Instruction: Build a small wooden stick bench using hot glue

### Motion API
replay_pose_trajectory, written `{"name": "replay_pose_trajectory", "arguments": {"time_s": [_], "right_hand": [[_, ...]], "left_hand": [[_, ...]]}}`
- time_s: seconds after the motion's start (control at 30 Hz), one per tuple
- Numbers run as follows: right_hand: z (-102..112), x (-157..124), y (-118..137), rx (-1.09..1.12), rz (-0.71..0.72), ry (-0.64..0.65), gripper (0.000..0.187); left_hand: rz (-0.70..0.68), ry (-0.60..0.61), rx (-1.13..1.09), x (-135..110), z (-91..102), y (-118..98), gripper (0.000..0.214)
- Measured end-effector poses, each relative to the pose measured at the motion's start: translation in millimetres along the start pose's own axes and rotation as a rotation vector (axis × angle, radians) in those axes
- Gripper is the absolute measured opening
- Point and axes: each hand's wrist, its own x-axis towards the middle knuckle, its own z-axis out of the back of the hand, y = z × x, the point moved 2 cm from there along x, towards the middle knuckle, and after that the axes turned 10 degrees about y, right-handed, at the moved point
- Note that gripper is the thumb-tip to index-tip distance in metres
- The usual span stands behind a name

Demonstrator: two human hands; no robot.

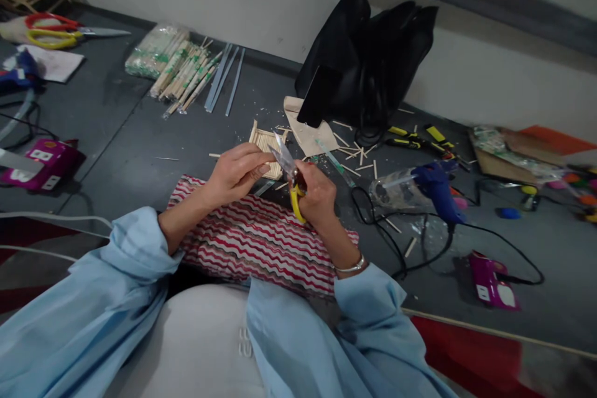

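Note:
My right hand (316, 193) is closed around a pair of scissors (296, 202) with yellow and red handles. The blades are parted and point up and left, close to the fingertips of my left hand (240, 171). Those left fingers are pinched together; a tiny pale bit shows at their tips, too small to name. Just beyond both hands lies a small panel of wooden sticks (265, 138), partly hidden by them. Under my forearms rests a red and white wavy-striped cushion (256, 239).
Stick offcuts (359, 152) lie around a dark phone (319, 96) and a black bag (368, 56). To the right are a blue glue gun (438, 189), its cable and a purple box (493, 281). Wrapped stick bundles (186, 71) and other scissors (56, 31) lie left.

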Motion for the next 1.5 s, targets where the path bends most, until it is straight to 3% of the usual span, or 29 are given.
{"name": "replay_pose_trajectory", "arguments": {"time_s": [0.2,0.37,0.43,0.57,0.63,0.7,0.73,0.83,0.97,1.1,1.27,1.37,1.5], "right_hand": [[9,8,-28,-0.052,-0.37,-0.101,0.04],[4,8,-60,-0.164,-0.49,-0.019,0.04],[0,4,-65,-0.231,-0.48,-0.007,0.038],[2,3,-55,-0.313,-0.367,-0.103,0.035],[8,6,-41,-0.291,-0.255,-0.135,0.041],[14,9,-24,-0.223,-0.101,-0.16,0.048],[17,10,-15,-0.185,-0.031,-0.165,0.051],[18,10,3,-0.118,0.095,-0.084,0.053],[8,9,3,-0.07,0.136,0.059,0.035],[5,10,-7,-0.022,0.141,0.072,0.027],[13,12,-9,-0.048,0.155,0.123,0.019],[15,12,-12,-0.03,0.117,0.213,0.016],[12,12,-18,-0.022,0.058,0.301,0.012]], "left_hand": [[0.06,-0.258,0.272,-2,16.9,4,0.022],[0.165,-0.521,0.19,-4,34.9,14,0.016],[0.19,-0.608,0.176,-5,42.8,16,0.012],[0.229,-0.729,0.276,-5,55.9,20,0.015],[0.262,-0.791,0.192,-6,56.3,26,0.017],[0.256,-0.831,-0.034,-5,49.5,34,0.021],[0.276,-0.799,-0.141,-5,43.1,37,0.025],[0.428,-0.519,-0.349,-4,16.5,44,0.035],[0.574,-0.224,-0.499,-10,-6.7,46,0.04],[0.555,0.102,-0.511,-13,3.5,55,0.039],[0.403,0.507,-0.209,-15,25.7,68,0.031],[0.392,0.638,-0.174,-18,21.7,72,0.033],[0.405,0.658,-0.13,-23,9.1,76,0.027]]}}
